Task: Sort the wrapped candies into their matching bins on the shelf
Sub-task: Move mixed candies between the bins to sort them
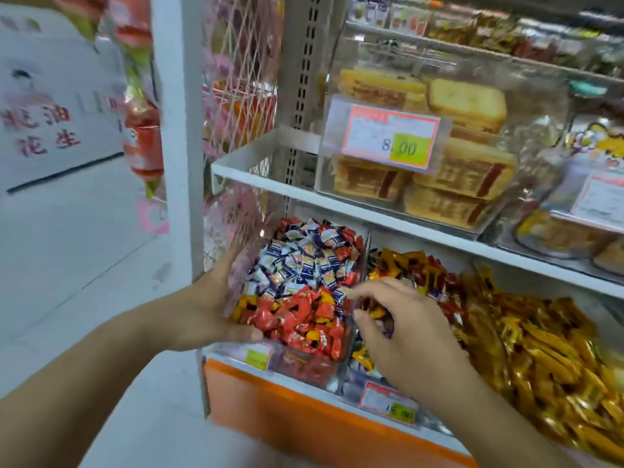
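Down on the low shelf (388, 221), the left hand (216, 298) grips the left wall of a clear bin (304, 363) full of red candies (297, 315) near and blue-white candies (304, 261) far. Just right of it, the right hand (395, 322) dips into the next bin, fingers curled; whether it holds a candy cannot be told. Gold wrapped sticks (540, 352) fill the far-right bin.

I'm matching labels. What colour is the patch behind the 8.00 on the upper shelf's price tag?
Yellow-green, on the price tag with a red-orange border; seen in the head view.
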`<state>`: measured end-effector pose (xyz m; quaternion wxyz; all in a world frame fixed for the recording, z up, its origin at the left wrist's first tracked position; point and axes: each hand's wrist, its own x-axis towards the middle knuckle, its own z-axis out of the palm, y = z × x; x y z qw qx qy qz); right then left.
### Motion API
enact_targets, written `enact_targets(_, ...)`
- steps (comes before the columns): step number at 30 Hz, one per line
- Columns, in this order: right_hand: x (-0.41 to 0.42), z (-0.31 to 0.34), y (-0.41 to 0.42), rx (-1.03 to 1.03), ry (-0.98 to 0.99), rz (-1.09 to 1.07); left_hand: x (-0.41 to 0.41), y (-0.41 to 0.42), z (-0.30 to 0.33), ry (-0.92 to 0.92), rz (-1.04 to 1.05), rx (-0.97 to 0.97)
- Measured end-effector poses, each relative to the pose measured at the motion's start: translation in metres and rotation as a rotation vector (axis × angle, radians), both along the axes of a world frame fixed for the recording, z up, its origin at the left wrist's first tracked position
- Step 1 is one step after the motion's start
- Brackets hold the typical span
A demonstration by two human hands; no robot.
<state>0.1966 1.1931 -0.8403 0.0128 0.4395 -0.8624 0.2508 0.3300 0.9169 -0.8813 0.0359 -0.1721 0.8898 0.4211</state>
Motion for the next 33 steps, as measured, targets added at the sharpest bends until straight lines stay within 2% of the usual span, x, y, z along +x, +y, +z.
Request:
enact_targets(2, 0.007, 0.000, -0.035, 0.035, -0.035, 0.071, 0.001, -0.004, -0.004, 0.001, -0.006, 0.087)
enact_targets(10, 0.007, -0.031, -0.156, 0.194, -0.082, 0.177, -0.004, -0.015, -0.015, -0.026, -0.047, 0.108)
enact_targets(16, 0.005, -0.037, -0.177, 0.347, -0.003, 0.113, -0.005, -0.015, -0.013, -0.033, -0.031, 0.078)
enact_targets(20, 0.008, -0.034, -0.179, 0.381, -0.028, 0.097, -0.005, -0.011, -0.008, -0.043, -0.034, 0.071)
enact_targets(27, 0.012, -0.040, -0.179, 0.222, -0.133, 0.038, -0.003, -0.011, -0.005, -0.051, -0.024, 0.041)
enact_targets(30, 0.005, -0.035, -0.172, 0.049, -0.137, 0.002, -0.004, -0.009, -0.001, -0.074, -0.014, 0.017)
enact_targets(33, -0.003, -0.019, -0.159, -0.155, -0.229, -0.043, -0.004, -0.006, 0.003, -0.031, 0.016, 0.010)
